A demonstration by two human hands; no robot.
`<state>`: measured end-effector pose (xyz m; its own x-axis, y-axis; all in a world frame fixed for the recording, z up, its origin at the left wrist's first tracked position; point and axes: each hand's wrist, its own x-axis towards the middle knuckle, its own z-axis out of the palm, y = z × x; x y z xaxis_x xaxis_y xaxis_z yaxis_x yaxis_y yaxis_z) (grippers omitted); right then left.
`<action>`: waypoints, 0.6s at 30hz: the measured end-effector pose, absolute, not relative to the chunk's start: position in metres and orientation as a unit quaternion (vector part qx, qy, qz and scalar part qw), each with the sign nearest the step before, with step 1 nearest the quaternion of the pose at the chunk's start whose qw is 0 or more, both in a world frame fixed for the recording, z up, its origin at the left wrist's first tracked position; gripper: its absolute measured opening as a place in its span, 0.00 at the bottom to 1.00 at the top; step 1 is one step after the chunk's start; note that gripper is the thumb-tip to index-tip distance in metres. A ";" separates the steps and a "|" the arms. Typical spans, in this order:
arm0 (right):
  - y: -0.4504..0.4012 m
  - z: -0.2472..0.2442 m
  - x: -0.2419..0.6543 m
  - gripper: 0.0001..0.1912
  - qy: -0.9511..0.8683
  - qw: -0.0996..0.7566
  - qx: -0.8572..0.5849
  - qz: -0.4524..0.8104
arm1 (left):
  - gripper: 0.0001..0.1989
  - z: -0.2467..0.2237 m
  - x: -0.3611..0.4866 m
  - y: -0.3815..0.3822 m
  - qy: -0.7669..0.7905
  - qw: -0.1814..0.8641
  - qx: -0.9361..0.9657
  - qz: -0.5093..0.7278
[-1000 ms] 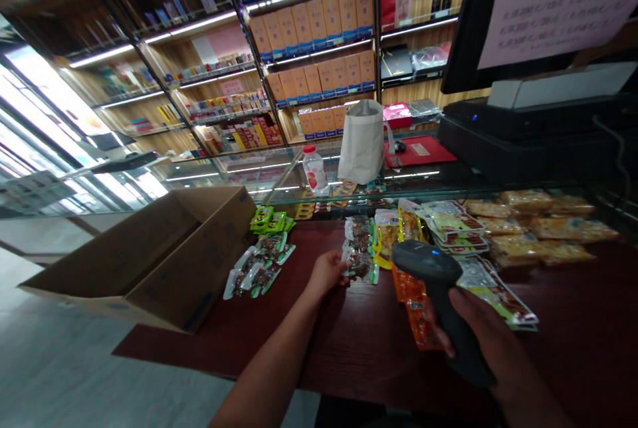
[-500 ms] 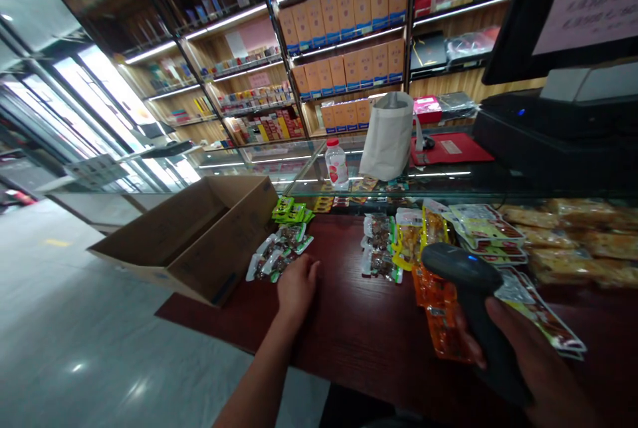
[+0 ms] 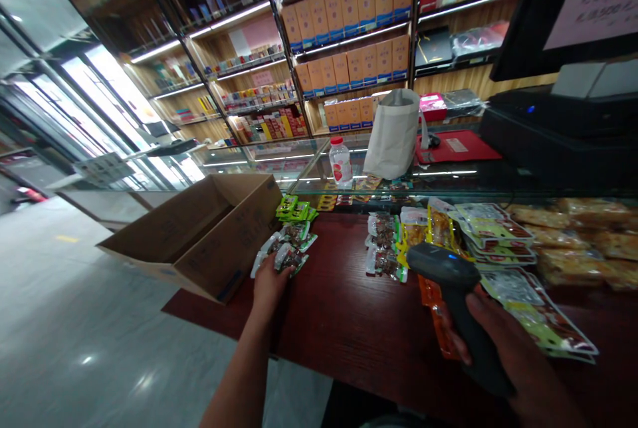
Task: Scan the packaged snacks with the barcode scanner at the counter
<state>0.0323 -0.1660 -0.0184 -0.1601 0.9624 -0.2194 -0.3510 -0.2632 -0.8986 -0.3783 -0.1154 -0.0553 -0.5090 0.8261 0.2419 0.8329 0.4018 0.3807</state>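
Note:
My left hand [image 3: 270,285] rests at the near edge of a small pile of clear and green snack packets [image 3: 290,256], its fingers closed against one of them. Wrapped round the handle of a dark handheld scanner [image 3: 446,268] is my right hand [image 3: 503,341]. The scanner's head points left, over orange packets [image 3: 443,328]. More clear and green packets [image 3: 383,262] lie left of the scanner, beside yellow packets [image 3: 415,227]. Bright green packets [image 3: 295,209] sit just behind the left pile.
An open cardboard box [image 3: 224,242] stands at the left edge of the dark red table [image 3: 343,308]. Behind are a glass counter with a bottle [image 3: 341,163] and a white bag [image 3: 393,135]. Flat packs [image 3: 538,308] and wrapped breads [image 3: 573,258] lie right, below a monitor [image 3: 538,22].
My left hand has moved left and come onto a packet in the left pile. The scanner in my right hand has shifted slightly left.

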 end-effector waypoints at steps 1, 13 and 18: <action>-0.166 -0.018 0.033 0.25 -0.358 0.486 -0.431 0.670 | 0.25 -0.057 -0.378 -0.114 -0.833 -0.013 -0.490 -0.257; -0.166 -0.018 0.030 0.25 -0.352 0.481 -0.435 0.675 | 0.14 -0.059 -0.346 -0.120 -0.733 -0.318 -0.374 -0.470; -0.166 -0.020 0.027 0.25 -0.348 0.479 -0.425 0.684 | 0.20 -0.052 -0.308 -0.132 -0.621 -0.498 -0.289 -0.532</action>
